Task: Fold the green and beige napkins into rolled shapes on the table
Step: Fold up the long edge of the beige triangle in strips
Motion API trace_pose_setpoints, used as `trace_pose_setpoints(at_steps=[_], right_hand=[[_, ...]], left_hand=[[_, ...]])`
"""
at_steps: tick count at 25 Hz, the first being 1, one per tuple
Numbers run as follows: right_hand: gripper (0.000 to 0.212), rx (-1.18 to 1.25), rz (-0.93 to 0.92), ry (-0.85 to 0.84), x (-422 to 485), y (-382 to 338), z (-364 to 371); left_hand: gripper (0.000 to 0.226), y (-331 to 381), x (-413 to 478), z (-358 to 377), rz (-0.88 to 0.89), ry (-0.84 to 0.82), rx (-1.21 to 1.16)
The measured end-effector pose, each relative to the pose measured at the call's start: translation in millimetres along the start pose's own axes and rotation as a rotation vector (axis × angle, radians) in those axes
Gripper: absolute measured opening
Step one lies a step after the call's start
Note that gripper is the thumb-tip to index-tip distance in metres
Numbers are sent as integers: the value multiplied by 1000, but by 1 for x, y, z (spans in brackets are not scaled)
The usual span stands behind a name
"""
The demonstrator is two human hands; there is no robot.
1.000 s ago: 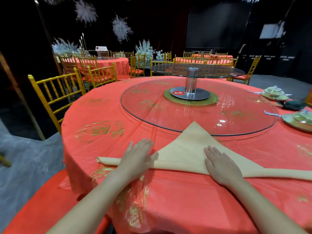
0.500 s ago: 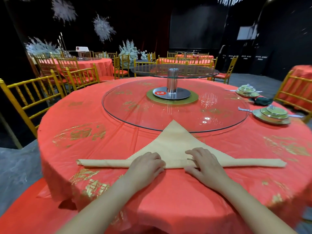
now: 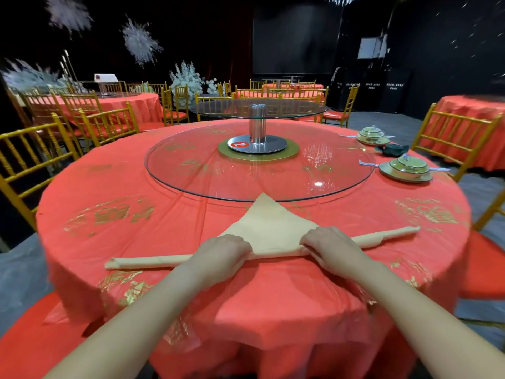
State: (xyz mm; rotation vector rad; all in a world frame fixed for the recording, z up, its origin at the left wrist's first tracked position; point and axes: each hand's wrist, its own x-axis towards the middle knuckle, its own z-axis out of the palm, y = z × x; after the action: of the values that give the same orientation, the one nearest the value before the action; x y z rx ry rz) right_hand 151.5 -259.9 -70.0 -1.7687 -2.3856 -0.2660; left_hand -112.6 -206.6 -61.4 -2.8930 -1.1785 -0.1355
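A beige napkin (image 3: 266,228) lies on the round table's red cloth (image 3: 123,187), rolled along its near edge into a long tube, with a triangular flap pointing away toward the glass turntable. My left hand (image 3: 221,251) grips the roll left of centre, fingers curled over it. My right hand (image 3: 332,246) grips the roll right of centre in the same way. The roll's thin ends stick out left and right of my hands. A dark green napkin (image 3: 395,150) lies crumpled at the far right between two place settings.
A glass turntable (image 3: 191,173) with a raised upper tier on a metal post (image 3: 257,127) fills the table's middle. Two stacked green dish sets (image 3: 407,169) stand at the far right. Gold chairs (image 3: 27,154) ring the table. Other red tables stand behind.
My hands went from flat on the napkin to curled over its rolled edge. The roll has grown thicker and the flap shorter. The camera view shifted left, so the table sits more centred.
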Motion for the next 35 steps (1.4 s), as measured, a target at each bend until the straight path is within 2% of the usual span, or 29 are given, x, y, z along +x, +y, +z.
trace_pose_setpoints(at_steps=[4,8,13,15,18,21,25,35], right_hand=[[16,157,252,65,5,-1,4],[27,157,425,52,11,-1,13],[32,125,435,-14,17,0,12],[33,59,436,-51,17,0,10],[32,31,441,-31,14,-2,10],[42,129,405,-1,22,-18,13],[55,151,434,-165,38,-34,29],[51,56,513,-221,9,32,26]], left_hand=[[25,-5,12,9,-76,18,-135],[32,-5,22,17,-115,34,-128],[31,33,58,8,-123,68,-217],[35,47,69,17,-174,99,-159],[49,50,74,38,-242,22,-132],[55,48,75,42,-251,1,-136],[56,50,73,40,-255,4,-140],[54,46,73,41,-245,5,-128]])
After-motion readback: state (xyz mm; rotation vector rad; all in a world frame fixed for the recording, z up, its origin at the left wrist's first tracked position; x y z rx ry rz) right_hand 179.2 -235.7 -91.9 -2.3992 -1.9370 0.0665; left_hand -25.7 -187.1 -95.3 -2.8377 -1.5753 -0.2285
